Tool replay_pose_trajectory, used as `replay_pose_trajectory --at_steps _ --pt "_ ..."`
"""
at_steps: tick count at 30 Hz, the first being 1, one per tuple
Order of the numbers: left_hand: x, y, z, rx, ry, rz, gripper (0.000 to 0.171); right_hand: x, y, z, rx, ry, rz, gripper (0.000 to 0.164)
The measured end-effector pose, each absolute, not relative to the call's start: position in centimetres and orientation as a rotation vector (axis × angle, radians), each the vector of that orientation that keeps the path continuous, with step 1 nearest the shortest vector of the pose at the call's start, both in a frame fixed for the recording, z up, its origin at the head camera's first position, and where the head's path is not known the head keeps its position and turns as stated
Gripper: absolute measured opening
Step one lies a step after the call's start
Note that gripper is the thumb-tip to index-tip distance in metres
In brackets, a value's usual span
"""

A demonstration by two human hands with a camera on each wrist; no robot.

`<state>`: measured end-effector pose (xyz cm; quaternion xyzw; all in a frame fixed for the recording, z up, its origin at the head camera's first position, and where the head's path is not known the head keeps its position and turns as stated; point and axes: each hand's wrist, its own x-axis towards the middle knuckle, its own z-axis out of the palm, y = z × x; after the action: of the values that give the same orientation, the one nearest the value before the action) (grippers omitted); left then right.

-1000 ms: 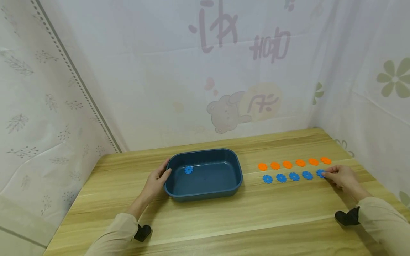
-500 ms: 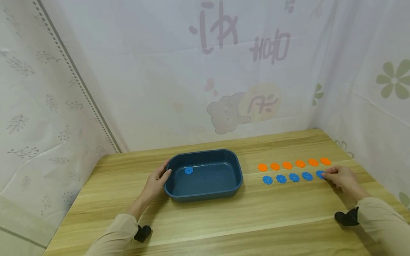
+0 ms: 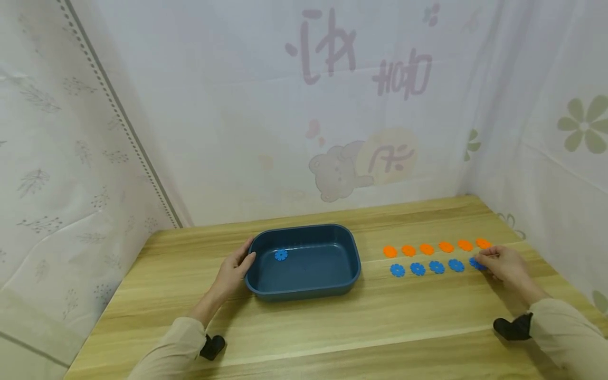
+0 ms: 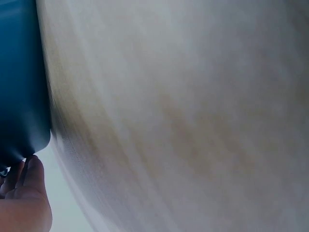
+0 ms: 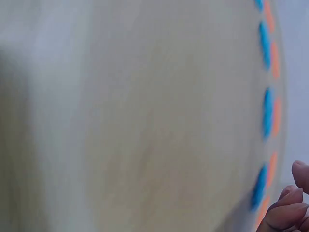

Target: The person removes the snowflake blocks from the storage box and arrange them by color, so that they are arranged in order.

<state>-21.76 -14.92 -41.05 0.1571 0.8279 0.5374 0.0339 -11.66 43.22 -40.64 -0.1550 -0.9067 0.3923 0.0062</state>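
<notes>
My left hand (image 3: pixel 234 268) grips the left end of a dark blue rectangular plastic tub (image 3: pixel 304 291), its thumb over the rim and the fingers outside. One blue notched plastic disc (image 3: pixel 281 255), shaped like a snowflake, lies in the tub's far left part. At the right end of a row of similar blue discs (image 3: pixel 436 267), my right hand (image 3: pixel 507 266) pinches the last blue disc (image 3: pixel 476 263), which the fingertips partly cover. In the right wrist view, the thumb and curled fingers (image 5: pixel 286 212) show at the lower right edge; the pinched disc is hidden there.
Just behind the blue row runs a row of orange discs (image 3: pixel 427 249), the rightmost close to my right hand. Everything stands on a wood-grain table (image 3: pixel 332 332). A white printed cloth (image 3: pixel 247 132) hangs behind the table and along both sides.
My right fingers have closed in over the end blue disc, which now looks slightly shifted. My left hand and the tub stay put. The whole head view has sunk slightly.
</notes>
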Motion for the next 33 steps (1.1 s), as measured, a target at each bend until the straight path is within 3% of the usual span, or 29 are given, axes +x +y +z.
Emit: replay_pose_trajectory --at_steps 21,33 --pt "-22.0 -15.1 -41.1 0.472 2.551 1.638 0.053 -17.6 22.9 -35.3 0.143 -2.583 1.699 0.025" --pt "-22.1 -15.0 -41.1 0.464 2.558 1.633 0.052 -20.1 14.3 -36.6 0.123 -2.572 1.89 0.015"
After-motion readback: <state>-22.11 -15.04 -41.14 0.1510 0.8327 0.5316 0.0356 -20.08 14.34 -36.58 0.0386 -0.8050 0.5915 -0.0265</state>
